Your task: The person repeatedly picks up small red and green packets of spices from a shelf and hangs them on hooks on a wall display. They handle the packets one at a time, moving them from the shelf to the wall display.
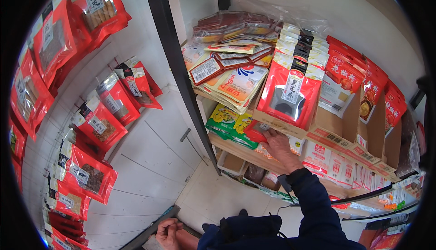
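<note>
My right hand reaches into the gap below the top shelf, its fingers on a red packet partly hidden by the shelf and the hand. Green and yellow packets lie just left of it, and white packets show at its right. Above stands a row of red pouches with black seeds in an open cardboard box. My left hand is low in the picture, its fingers curled; whether it holds anything cannot be made out.
Red spice pouches hang from hooks on the wall panel at left. A dark metal post divides panel and shelves. Flat paper packets are stacked beside the box. Bare wire hooks stick out from the panel.
</note>
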`<state>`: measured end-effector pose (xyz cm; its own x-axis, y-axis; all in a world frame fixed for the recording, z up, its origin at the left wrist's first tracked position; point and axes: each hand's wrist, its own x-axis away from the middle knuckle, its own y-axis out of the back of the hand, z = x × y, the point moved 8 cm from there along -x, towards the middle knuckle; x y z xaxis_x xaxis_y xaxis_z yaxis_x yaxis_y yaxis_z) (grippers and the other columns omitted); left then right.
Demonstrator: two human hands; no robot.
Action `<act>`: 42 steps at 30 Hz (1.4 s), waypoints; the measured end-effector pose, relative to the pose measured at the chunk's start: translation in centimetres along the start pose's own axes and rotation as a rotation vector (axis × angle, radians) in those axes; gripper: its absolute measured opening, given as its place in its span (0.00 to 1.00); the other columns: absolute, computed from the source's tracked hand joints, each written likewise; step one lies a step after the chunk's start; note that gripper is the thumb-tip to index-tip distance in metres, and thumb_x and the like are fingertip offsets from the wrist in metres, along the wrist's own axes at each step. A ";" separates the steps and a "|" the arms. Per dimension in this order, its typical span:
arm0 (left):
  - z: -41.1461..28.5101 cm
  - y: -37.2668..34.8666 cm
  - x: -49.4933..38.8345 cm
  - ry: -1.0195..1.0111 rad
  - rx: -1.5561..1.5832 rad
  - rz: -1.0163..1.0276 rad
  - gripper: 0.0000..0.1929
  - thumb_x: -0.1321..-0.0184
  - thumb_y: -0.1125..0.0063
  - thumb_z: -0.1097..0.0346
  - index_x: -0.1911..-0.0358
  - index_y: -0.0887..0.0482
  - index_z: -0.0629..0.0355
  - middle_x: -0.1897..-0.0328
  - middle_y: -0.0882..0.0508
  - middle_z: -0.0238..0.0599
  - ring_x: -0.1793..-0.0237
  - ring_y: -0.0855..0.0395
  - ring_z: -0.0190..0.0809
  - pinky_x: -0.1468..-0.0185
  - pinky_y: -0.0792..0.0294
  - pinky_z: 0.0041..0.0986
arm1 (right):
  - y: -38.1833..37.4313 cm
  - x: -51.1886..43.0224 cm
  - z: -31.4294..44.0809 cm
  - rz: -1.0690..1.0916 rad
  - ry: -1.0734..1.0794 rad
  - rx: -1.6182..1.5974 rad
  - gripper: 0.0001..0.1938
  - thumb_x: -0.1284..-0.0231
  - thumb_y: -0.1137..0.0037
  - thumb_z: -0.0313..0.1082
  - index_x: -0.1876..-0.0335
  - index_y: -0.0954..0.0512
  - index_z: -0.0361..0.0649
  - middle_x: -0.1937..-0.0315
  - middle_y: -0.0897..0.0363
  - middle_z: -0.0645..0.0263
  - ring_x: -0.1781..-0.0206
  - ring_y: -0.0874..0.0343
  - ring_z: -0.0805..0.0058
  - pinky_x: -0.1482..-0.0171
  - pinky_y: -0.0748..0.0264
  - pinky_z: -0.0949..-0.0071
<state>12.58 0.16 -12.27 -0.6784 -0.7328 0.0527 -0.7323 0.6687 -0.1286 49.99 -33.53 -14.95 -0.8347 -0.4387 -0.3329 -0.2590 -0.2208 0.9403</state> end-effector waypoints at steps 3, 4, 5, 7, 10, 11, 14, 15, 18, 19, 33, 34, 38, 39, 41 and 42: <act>0.0 -0.2 0.0 0.002 0.019 0.008 0.06 0.34 0.48 0.80 0.60 0.18 0.64 0.61 0.15 0.39 0.65 0.17 0.34 0.56 0.23 0.25 | 0.5 0.0 0.6 -0.021 0.022 0.042 0.24 0.45 0.35 0.47 0.46 0.23 0.43 0.47 0.23 0.57 0.41 0.24 0.56 0.41 0.25 0.60; 0.0 -0.2 0.0 0.003 0.023 0.007 0.06 0.34 0.48 0.80 0.60 0.18 0.64 0.61 0.15 0.39 0.65 0.17 0.34 0.56 0.23 0.25 | 1.2 0.0 1.0 -0.087 0.057 0.089 0.24 0.46 0.34 0.47 0.46 0.23 0.42 0.47 0.23 0.57 0.41 0.23 0.56 0.41 0.25 0.60; 0.0 -0.2 0.0 0.006 0.027 0.007 0.06 0.34 0.48 0.80 0.60 0.18 0.64 0.61 0.15 0.39 0.65 0.17 0.34 0.56 0.23 0.25 | 0.8 -0.1 0.9 -0.019 0.023 0.057 0.24 0.46 0.34 0.47 0.45 0.23 0.42 0.47 0.22 0.57 0.41 0.23 0.56 0.41 0.25 0.60; 0.1 -0.1 0.1 0.012 0.046 0.011 0.06 0.34 0.48 0.79 0.60 0.19 0.64 0.61 0.15 0.40 0.65 0.18 0.34 0.56 0.23 0.25 | 1.0 -0.5 1.1 -0.021 0.033 0.091 0.25 0.46 0.34 0.47 0.45 0.23 0.43 0.48 0.22 0.56 0.41 0.23 0.55 0.41 0.25 0.59; 0.3 0.2 0.1 0.030 0.088 0.010 0.05 0.34 0.48 0.79 0.60 0.18 0.64 0.61 0.15 0.40 0.65 0.17 0.34 0.56 0.23 0.25 | 1.3 -0.8 0.7 -0.015 0.051 0.022 0.25 0.44 0.36 0.46 0.43 0.24 0.43 0.51 0.21 0.54 0.43 0.22 0.52 0.43 0.25 0.57; 0.5 0.4 0.2 0.037 0.105 0.009 0.05 0.34 0.48 0.79 0.60 0.18 0.64 0.62 0.15 0.40 0.65 0.17 0.34 0.56 0.23 0.25 | 0.9 -0.9 0.2 0.038 0.023 -0.051 0.24 0.44 0.37 0.44 0.43 0.24 0.42 0.51 0.20 0.53 0.44 0.22 0.52 0.44 0.24 0.56; 0.7 1.1 0.1 0.055 0.053 -0.035 0.05 0.34 0.47 0.80 0.60 0.18 0.64 0.63 0.14 0.39 0.66 0.16 0.35 0.56 0.22 0.25 | 0.7 -1.0 -0.3 0.000 0.041 -0.036 0.22 0.45 0.40 0.38 0.44 0.23 0.41 0.53 0.20 0.51 0.49 0.20 0.50 0.48 0.22 0.55; 0.8 1.2 0.1 0.052 0.059 -0.037 0.05 0.34 0.47 0.80 0.60 0.18 0.64 0.63 0.14 0.39 0.66 0.16 0.35 0.56 0.22 0.25 | 0.8 -1.1 0.1 -0.074 0.071 0.055 0.21 0.46 0.41 0.35 0.45 0.23 0.41 0.54 0.19 0.50 0.50 0.19 0.50 0.49 0.22 0.54; 0.9 1.3 0.1 0.046 0.074 -0.034 0.05 0.34 0.47 0.80 0.60 0.18 0.64 0.63 0.14 0.39 0.67 0.16 0.35 0.56 0.22 0.25 | 0.1 -0.9 0.3 -0.131 0.049 0.183 0.20 0.49 0.43 0.31 0.47 0.23 0.39 0.55 0.18 0.49 0.53 0.18 0.51 0.52 0.21 0.54; 0.9 1.3 0.0 0.047 0.077 -0.031 0.05 0.34 0.47 0.80 0.60 0.18 0.64 0.63 0.14 0.39 0.67 0.16 0.35 0.56 0.22 0.25 | 0.0 -0.8 0.3 -0.141 0.032 0.236 0.20 0.50 0.43 0.30 0.48 0.23 0.39 0.56 0.18 0.49 0.54 0.18 0.51 0.53 0.21 0.55; 1.5 0.9 -0.7 0.067 0.069 0.009 0.05 0.33 0.48 0.79 0.60 0.18 0.64 0.62 0.15 0.39 0.66 0.17 0.34 0.56 0.23 0.25 | 2.6 2.2 -4.1 -0.407 -0.269 -0.152 0.06 0.37 0.45 0.30 0.60 0.19 0.39 0.64 0.18 0.46 0.58 0.20 0.44 0.56 0.25 0.50; 1.5 0.7 -0.8 0.067 0.056 0.016 0.05 0.33 0.48 0.78 0.60 0.18 0.64 0.62 0.15 0.39 0.66 0.17 0.34 0.57 0.23 0.25 | 3.6 2.7 -3.7 -0.459 -0.240 -0.165 0.05 0.37 0.45 0.29 0.60 0.19 0.39 0.65 0.19 0.46 0.58 0.20 0.43 0.57 0.24 0.50; 1.2 -0.1 -1.1 0.079 -0.061 0.065 0.05 0.33 0.47 0.77 0.59 0.18 0.64 0.61 0.15 0.39 0.64 0.16 0.34 0.57 0.23 0.25 | 5.6 4.1 -2.6 -0.424 -0.323 -0.380 0.09 0.36 0.49 0.24 0.53 0.22 0.34 0.59 0.20 0.42 0.55 0.21 0.42 0.54 0.24 0.51; 1.3 -0.4 -1.2 0.103 -0.059 0.079 0.05 0.33 0.47 0.77 0.58 0.18 0.65 0.60 0.15 0.39 0.63 0.16 0.35 0.58 0.23 0.25 | 6.2 4.6 -1.9 -0.447 -0.334 -0.432 0.11 0.36 0.50 0.23 0.50 0.23 0.32 0.57 0.21 0.41 0.53 0.21 0.42 0.52 0.24 0.52; 1.4 -1.2 -1.4 0.152 -0.056 0.106 0.06 0.33 0.46 0.76 0.56 0.18 0.65 0.59 0.15 0.40 0.62 0.15 0.36 0.58 0.22 0.25 | 7.5 5.4 -0.2 -0.491 -0.321 -0.503 0.14 0.35 0.52 0.21 0.45 0.25 0.31 0.54 0.21 0.41 0.51 0.20 0.44 0.48 0.24 0.55; 1.5 -1.9 -1.5 0.176 -0.037 0.149 0.07 0.33 0.46 0.75 0.55 0.18 0.65 0.57 0.15 0.41 0.61 0.15 0.37 0.57 0.22 0.26 | 8.1 5.8 0.8 -0.511 -0.296 -0.524 0.15 0.35 0.53 0.21 0.43 0.26 0.31 0.52 0.21 0.42 0.50 0.20 0.44 0.46 0.24 0.58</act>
<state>15.11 -0.20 -13.56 -0.7769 -0.5943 0.2081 -0.6225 0.7745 -0.1121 42.68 -37.14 -9.18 -0.7877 0.0616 -0.6130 -0.4442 -0.7462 0.4958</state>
